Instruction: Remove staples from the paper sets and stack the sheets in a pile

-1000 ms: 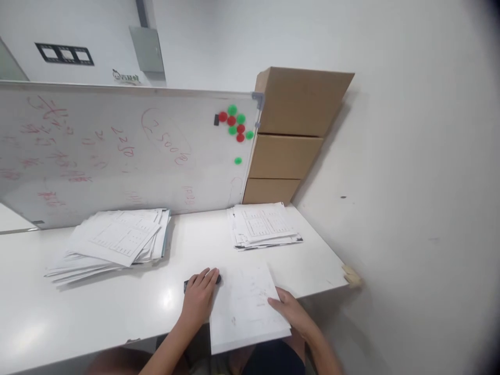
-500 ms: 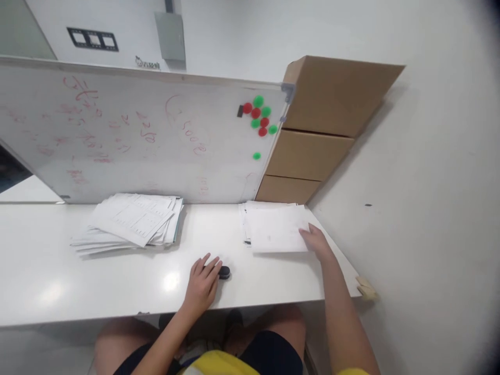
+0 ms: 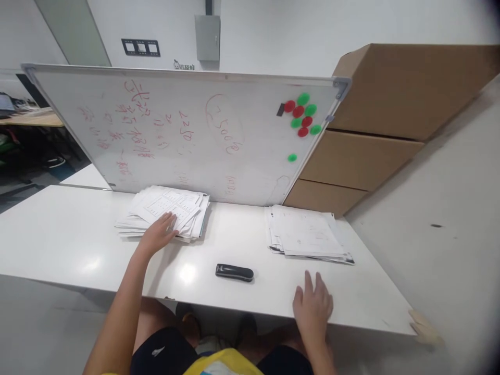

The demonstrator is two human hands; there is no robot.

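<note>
My left hand (image 3: 159, 234) reaches forward and rests with its fingers spread on the near edge of the left pile of printed sheets (image 3: 167, 211). My right hand (image 3: 312, 304) lies flat and open on the white table (image 3: 58, 234) near its front edge, holding nothing. A black stapler (image 3: 234, 272) lies on the table between my hands, touched by neither. The right pile of sheets (image 3: 307, 237) sits beyond my right hand, with a blank-looking sheet on top.
A whiteboard (image 3: 187, 135) with red writing and red and green magnets (image 3: 302, 115) stands along the table's back. Three stacked cardboard boxes (image 3: 375, 135) fill the back right corner against the wall. A desk with clutter shows at far left.
My left hand left the stapler and moved left onto the left pile. My right hand let go of the sheet on the right pile and drew back to the table's front edge.
</note>
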